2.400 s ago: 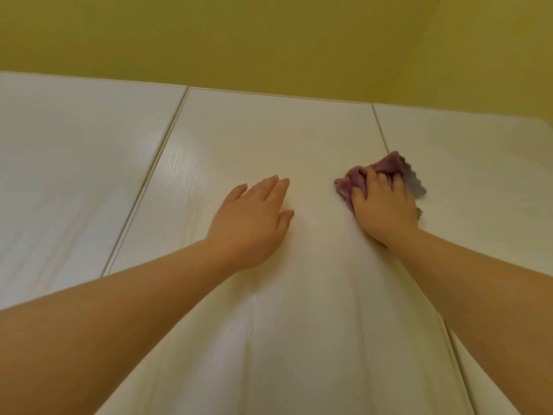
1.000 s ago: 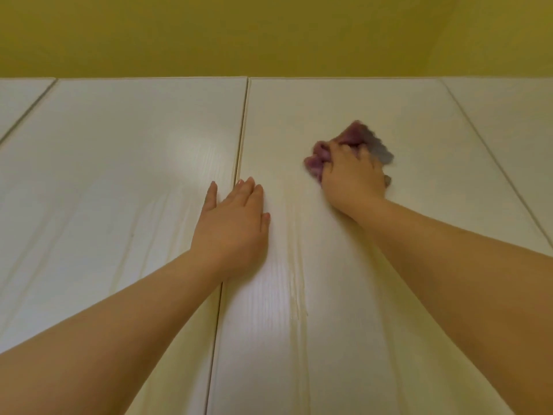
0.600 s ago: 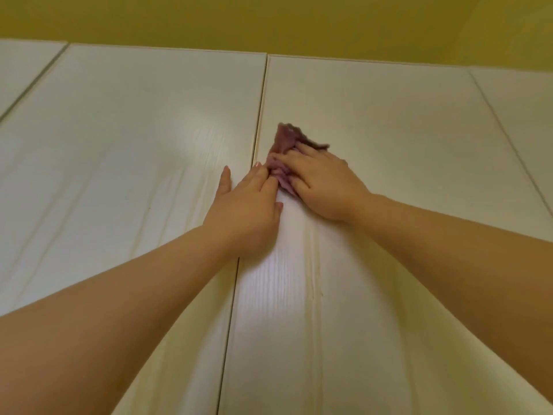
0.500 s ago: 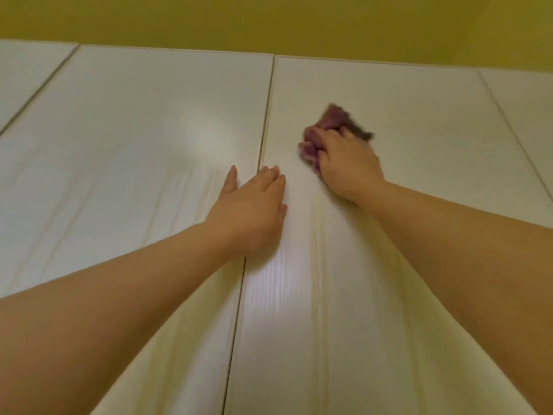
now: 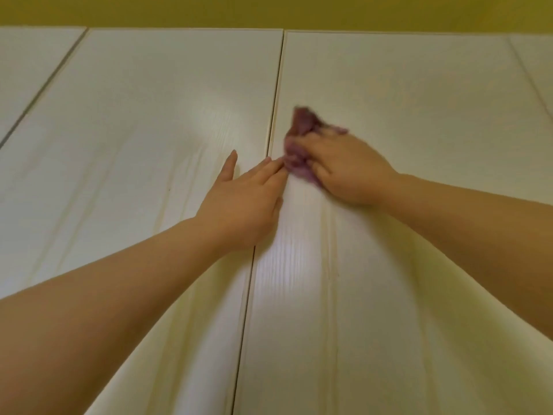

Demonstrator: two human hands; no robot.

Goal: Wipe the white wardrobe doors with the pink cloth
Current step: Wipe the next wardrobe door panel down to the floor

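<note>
1. Right hand: grip closed around a crumpled pink-purple cloth, fingers curled over the bunch and pressing it against the door. Hand and cloth are motion-blurred.
2. Cloth location: on the white wood-grain wardrobe door right of centre, upper part, just beside the vertical seam. A tuft sticks out above the fingers and more shows to their left.
3. Left hand: grip open and holding nothing, fingers straight and flat on the panels. The palm sits over the seam, mostly on the white door left of centre, with the thumb spread out on that door.
4. The left fingertips reach the cloth's edge; touching or just short, can't tell.
5. Both forearms are bare, coming in from the bottom corners.
6. More white panels at the far left and far right. A yellow wall runs above the door tops.
</note>
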